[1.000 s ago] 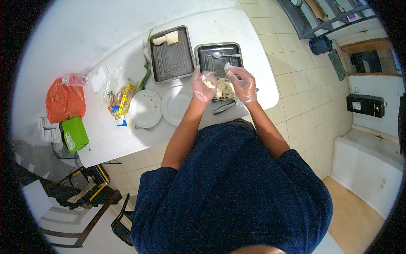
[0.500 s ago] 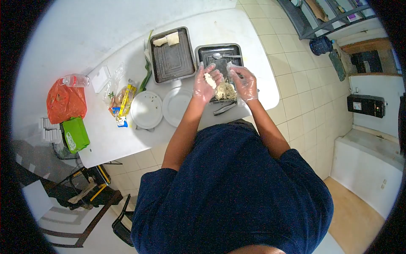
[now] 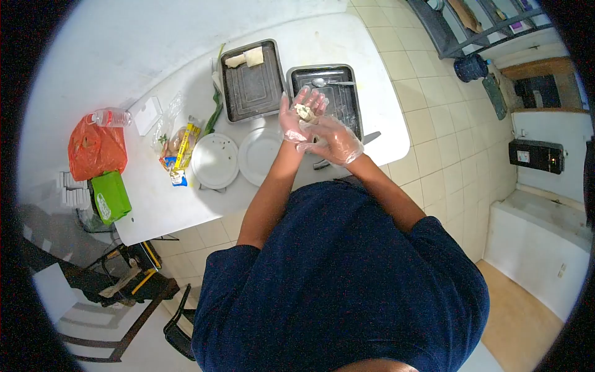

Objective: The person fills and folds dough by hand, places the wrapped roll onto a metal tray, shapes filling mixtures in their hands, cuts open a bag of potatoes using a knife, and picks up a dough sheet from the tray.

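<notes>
My left hand, in a clear plastic glove, is palm up with its fingers spread and carries a lump of pale, dough-like mixture. My right hand, gloved too, reaches across the left palm. Its fingers are stretched out at the lower edge of the lump, and its thumb stands apart near the left wrist. Both hands are above the near side of a dark metal tray, where a spoon lies at the far end. My right hand covers the near part of that tray.
A second dark tray holds pale rolled pieces. Two white plates stand to the left, by a green leafy stalk and a yellow-labelled packet. A knife shows beyond my right hand. An orange bag is far left.
My right hand has moved left from above the tray onto the left palm and turned over. It now hides the mixture in the tray. My left hand has shifted slightly.
</notes>
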The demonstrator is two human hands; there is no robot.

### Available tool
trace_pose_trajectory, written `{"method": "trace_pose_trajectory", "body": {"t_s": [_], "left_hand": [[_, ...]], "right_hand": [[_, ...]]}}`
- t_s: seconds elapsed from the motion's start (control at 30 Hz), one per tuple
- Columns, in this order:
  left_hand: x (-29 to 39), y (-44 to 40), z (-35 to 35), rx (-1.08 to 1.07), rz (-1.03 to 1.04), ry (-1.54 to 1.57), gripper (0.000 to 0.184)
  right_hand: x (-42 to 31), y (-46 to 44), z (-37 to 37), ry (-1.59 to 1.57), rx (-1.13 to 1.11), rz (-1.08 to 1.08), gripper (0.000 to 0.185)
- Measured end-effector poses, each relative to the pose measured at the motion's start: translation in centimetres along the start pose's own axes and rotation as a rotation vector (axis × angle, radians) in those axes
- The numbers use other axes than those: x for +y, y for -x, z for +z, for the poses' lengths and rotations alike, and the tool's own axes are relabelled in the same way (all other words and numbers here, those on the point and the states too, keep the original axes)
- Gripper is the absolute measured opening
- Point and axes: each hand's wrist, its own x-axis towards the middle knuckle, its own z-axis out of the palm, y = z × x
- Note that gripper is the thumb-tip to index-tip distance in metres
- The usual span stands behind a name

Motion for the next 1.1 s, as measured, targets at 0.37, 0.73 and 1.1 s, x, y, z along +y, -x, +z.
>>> {"method": "trace_pose_trajectory", "body": {"t_s": [0.37, 0.73, 1.1], "left_hand": [[0.0, -0.6, 0.1, 0.042, 0.036, -0.052, 0.067], [0.1, 1.3, 2.0, -0.175, 0.061, 0.022, 0.066], [-0.3, 2.8, 4.7, -0.309, -0.008, -0.016, 0.074]], "right_hand": [[0.6, -0.4, 0.6, -0.051, -0.031, -0.070, 0.019], [-1.0, -0.1, 1.5, -0.284, -0.029, -0.046, 0.018], [0.0, -2.6, -1.1, 0.028, 0.140, -0.149, 0.038]]}}
